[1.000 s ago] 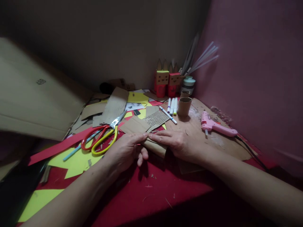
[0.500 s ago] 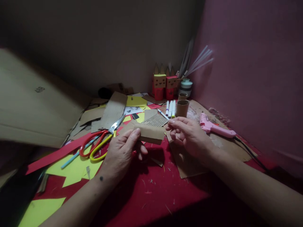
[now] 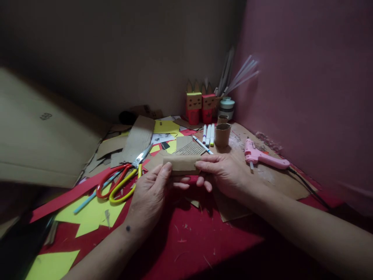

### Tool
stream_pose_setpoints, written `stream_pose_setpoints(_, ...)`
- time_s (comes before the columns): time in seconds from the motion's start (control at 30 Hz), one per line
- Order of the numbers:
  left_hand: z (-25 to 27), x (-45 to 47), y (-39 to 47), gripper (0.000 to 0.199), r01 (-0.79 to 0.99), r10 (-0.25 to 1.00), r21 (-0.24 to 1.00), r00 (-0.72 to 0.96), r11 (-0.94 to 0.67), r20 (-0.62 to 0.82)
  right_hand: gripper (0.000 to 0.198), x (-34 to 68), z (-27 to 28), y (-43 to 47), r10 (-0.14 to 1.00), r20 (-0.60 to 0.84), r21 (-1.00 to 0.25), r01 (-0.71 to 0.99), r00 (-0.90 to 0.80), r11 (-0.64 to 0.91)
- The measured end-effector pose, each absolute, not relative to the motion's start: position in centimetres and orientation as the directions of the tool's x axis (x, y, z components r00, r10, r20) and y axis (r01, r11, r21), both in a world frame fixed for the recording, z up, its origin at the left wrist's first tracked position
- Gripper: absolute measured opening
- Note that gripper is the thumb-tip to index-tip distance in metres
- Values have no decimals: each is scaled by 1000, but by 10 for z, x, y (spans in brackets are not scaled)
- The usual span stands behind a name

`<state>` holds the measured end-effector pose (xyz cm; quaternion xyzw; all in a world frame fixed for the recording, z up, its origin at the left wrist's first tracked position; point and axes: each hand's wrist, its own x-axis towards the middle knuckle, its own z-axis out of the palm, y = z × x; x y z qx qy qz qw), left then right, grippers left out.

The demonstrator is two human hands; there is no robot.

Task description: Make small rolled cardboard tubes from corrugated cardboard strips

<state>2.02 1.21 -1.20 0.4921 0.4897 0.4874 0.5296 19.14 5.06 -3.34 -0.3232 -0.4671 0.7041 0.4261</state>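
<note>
Both hands hold a small folded strip of brown cardboard (image 3: 183,163) level above the red cloth (image 3: 189,241). My left hand (image 3: 155,184) pinches its left end, thumb on the near face and fingers behind. At the right end, the thumb and fingers of my right hand (image 3: 220,173) close on it. Just beyond the strip lie a corrugated cardboard piece (image 3: 188,147) and a marker (image 3: 201,144) set at a slant. Left of my left hand are scissors (image 3: 124,182) with one red and one yellow handle loop.
A pink glue gun (image 3: 265,157) with a black cord rests on cardboard at the right. Cardboard tubes (image 3: 223,135), several markers (image 3: 208,135) and two box figures (image 3: 194,105) stand or lie behind. Yellow paper (image 3: 87,214) and a large cardboard box (image 3: 43,132) are leftward.
My right hand has moved left and taken hold of the strip's right end, where it was apart before. The strip has turned more level.
</note>
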Motion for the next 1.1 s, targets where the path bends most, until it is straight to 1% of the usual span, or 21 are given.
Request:
stream_pose_setpoints(0.2,-10,19,12,34,-16,995,999,89,44,-43,18,192,-30,50,923,-59,-936,-301,-381,-184)
stream_pose_setpoints(0.4,-10,21,12,36,-47,996,998,71,50,-46,17,190,-31,52,926,-77,-888,-397,-371,-233)
stream_pose_setpoints(0.5,-9,22,11,35,-21,997,998,57,53,-52,13,190,-31,53,922,-93,-907,-350,-376,-234)
stream_pose_setpoints(0.67,-8,23,9,39,7,997,999,57,48,-49,10,195,-33,52,938,-66,-949,-268,-339,-163)
stream_pose_setpoints(0.8,-9,22,8,33,16,999,999,26,39,-40,13,195,-32,48,934,-81,-967,-199,-349,-159)
stream_pose_setpoints(0.9,-8,23,8,31,18,1000,1000,-5,23,-23,10,192,-29,45,933,-41,-970,-208,-358,-123)
stream_pose_setpoints(1.1,-7,22,10,33,37,999,999,-30,15,-14,8,190,-26,43,939,-25,-968,-225,-344,-108)
